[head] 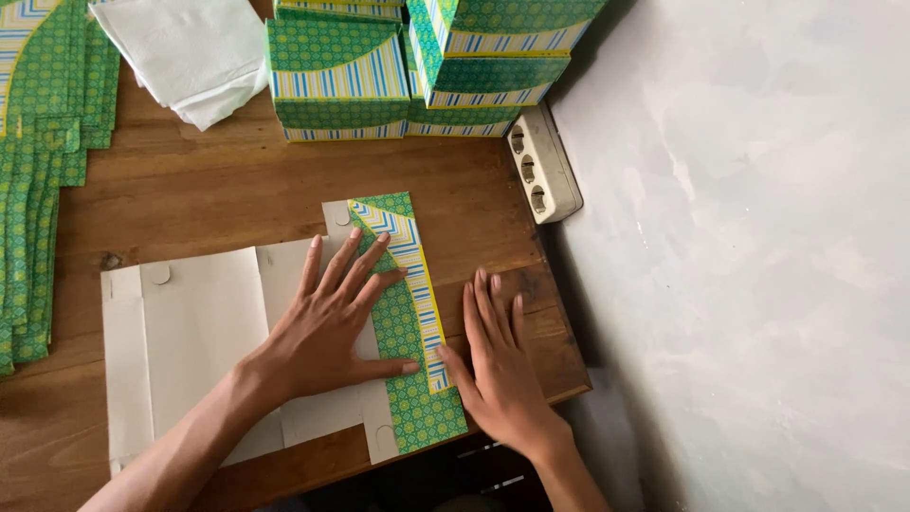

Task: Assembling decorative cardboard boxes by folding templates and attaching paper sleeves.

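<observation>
One wooden table (190,190) carries all the work and runs under both hands. Beyond the right hand, a pale grey plastered surface (758,237) fills the rest of the view.

The carton blank (199,332) lies flat with its plain white inner face up. It reaches from under the left palm outward past the left wrist. Its printed panel (408,322), green with a striped yellow-edged band, is folded over onto the white face and lies between the two hands.

Ahead of the fingertips stand the assembled boxes (341,76) in the same green print, stacked in two piles. Far out beyond the left hand, a fanned stack of flat printed blanks (43,171) overlaps the table edge. A pile of white paper sheets (190,52) lies ahead of the left hand. A cream power strip (545,161) rests ahead of the right hand, against the box piles.

The left hand (327,327) is open, fingers spread, and presses flat on the blank, with fingertips and thumb overlapping the folded panel. The right hand (493,365) is open and flat with fingers together, lying just beside the panel's yellow edge. Whether its thumb touches that edge is hard to tell.

Judged from this layout, the step in hand is creasing the folded side panel. A following move would call for firm pressure along the full fold line, with the left palm kept down so the blank does not shift.
</observation>
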